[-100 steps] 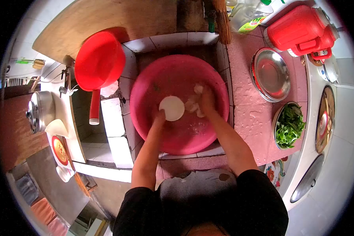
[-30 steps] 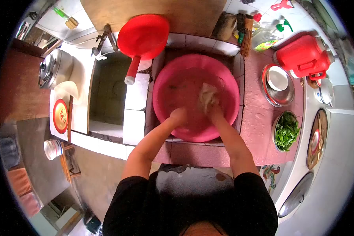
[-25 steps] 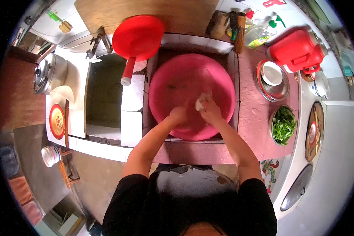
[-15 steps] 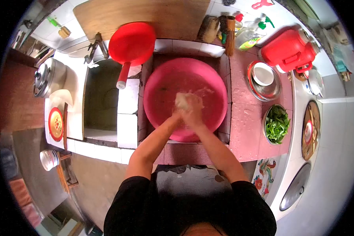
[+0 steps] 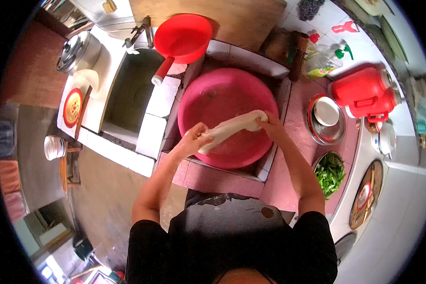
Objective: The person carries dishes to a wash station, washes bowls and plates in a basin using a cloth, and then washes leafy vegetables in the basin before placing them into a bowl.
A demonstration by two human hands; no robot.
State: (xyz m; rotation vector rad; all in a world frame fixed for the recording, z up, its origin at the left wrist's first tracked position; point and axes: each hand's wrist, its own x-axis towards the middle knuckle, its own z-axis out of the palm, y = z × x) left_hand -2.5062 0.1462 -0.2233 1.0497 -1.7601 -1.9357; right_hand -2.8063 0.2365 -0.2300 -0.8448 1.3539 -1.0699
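A pale cloth is stretched lengthwise between my two hands, above a large pink basin with water in it. My left hand grips the cloth's lower left end near the basin's front left rim. At the upper right end, my right hand has its fingers closed on the cloth, over the basin's right side. The basin sits in a tiled sink. Right of it, a white bowl rests on metal plates.
A red long-handled scoop lies across the sink's back left corner. To the right are leafy greens in a bowl and red thermoses. A lidded pot stands at the far left, and a spray bottle at the back.
The white bowl went from my left hand in the basin to the plates. The cloth, bunched in my hands at the water, is now lifted and stretched out. The view has turned.
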